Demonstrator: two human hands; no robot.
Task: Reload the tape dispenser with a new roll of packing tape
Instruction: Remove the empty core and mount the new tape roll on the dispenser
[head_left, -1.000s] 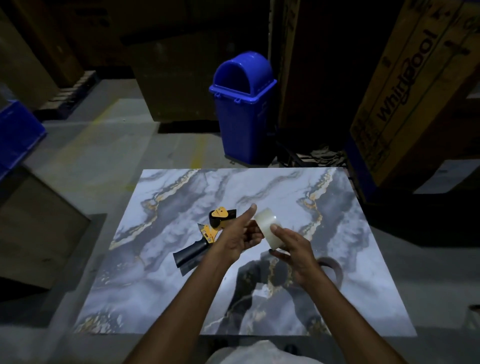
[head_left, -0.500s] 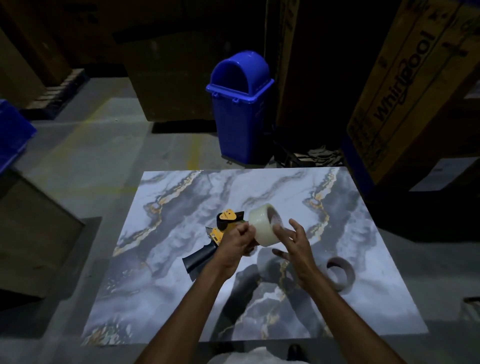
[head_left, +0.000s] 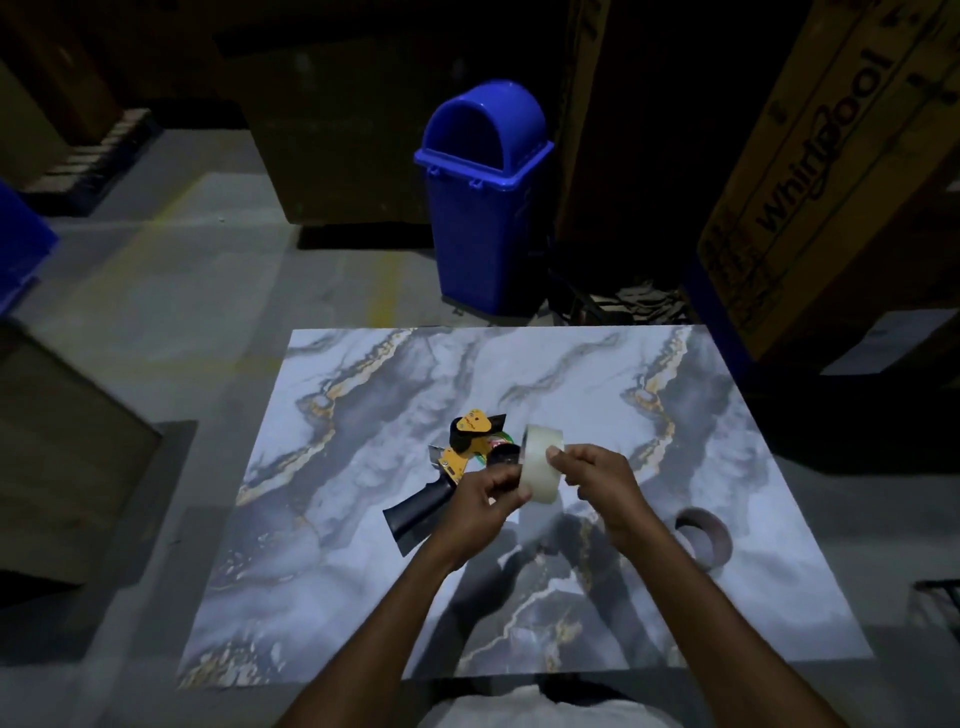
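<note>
Head view: both hands, left hand and right hand, grip the new tape roll just beside the dispenser mid-table; empty core near right edge; loading apparently remains.

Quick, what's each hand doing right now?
Left hand: closed on the clear tape roll.
Right hand: closed, pinching the same tape roll's outer face.

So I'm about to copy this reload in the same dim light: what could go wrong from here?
The clear tape roll is pinched only at its edges by the left hand and right hand, so it may slip. The dispenser lies loose on the table and may shift. The tape's end is hard to see.
</note>
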